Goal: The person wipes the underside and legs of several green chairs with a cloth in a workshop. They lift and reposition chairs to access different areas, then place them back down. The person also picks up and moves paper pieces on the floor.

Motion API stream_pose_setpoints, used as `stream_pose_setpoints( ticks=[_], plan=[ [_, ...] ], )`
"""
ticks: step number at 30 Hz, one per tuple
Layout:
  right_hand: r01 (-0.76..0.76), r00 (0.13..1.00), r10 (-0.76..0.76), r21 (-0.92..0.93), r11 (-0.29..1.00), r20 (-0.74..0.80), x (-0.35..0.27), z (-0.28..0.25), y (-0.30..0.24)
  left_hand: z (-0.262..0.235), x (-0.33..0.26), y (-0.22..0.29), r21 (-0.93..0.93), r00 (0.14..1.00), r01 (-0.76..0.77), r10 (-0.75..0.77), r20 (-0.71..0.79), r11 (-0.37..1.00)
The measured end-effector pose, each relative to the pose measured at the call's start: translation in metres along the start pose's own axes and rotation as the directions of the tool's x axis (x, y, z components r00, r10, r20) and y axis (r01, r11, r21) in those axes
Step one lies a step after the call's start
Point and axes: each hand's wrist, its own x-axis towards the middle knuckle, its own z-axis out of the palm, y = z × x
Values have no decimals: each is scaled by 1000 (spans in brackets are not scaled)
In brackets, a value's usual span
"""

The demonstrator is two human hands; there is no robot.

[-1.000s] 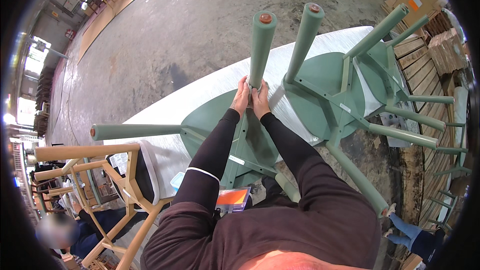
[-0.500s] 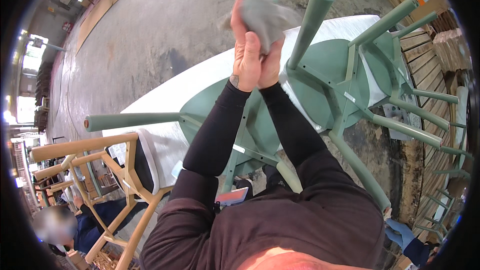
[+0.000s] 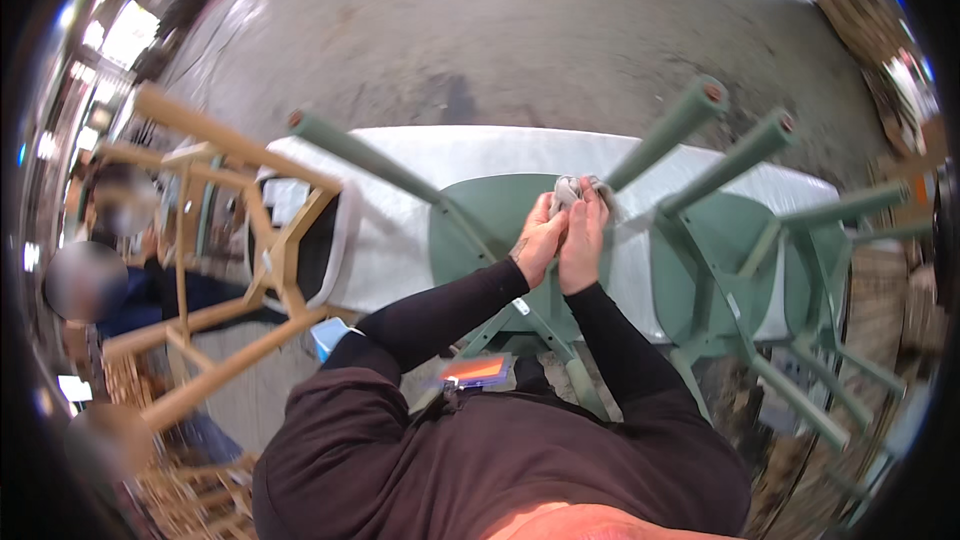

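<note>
A worker in a dark top is holding a crumpled grey cloth (image 3: 568, 190) over an upturned green chair (image 3: 480, 202), which is resting seat-down on a white-covered table (image 3: 390, 143). The left hand (image 3: 541, 240) and the right hand (image 3: 584, 238) are meeting close together, the fingers of each curling around the cloth and leaving little gap, though how tightly they are pressing cannot be told. The cloth is showing at the fingertips, just beside the foot of the chair's far right leg (image 3: 660, 137); whether it is touching the leg is not clear.

The step in hand appears to be the gathering of the cloth into a pad between both hands, rather than a stroke along the wood. Bringing it to the leg would be calling for a firm hold on the bunched fabric, one hand wrapping it round while the other is bracing the chair, and a path avoiding the crossed bars.

To the right, a second green chair (image 3: 690, 275) is lying upside down on the same table. To the left, a bare wooden chair (image 3: 270, 265) is standing legs-out, near a light blue tub (image 3: 329, 338).
</note>
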Motion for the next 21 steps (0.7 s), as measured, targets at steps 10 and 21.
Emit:
stream_pose_setpoints(
  ticks=[10, 21],
  plan=[
    [158, 942, -273, 458, 875, 197, 23, 140, -139, -104, -115, 193, 186, 399, -790, 720, -568, 584],
    [362, 843, -461, 342, 867, 278, -8, 295, -42, -271, -10, 124, 773, 253, -478, 908, -334, 417]
  ],
)
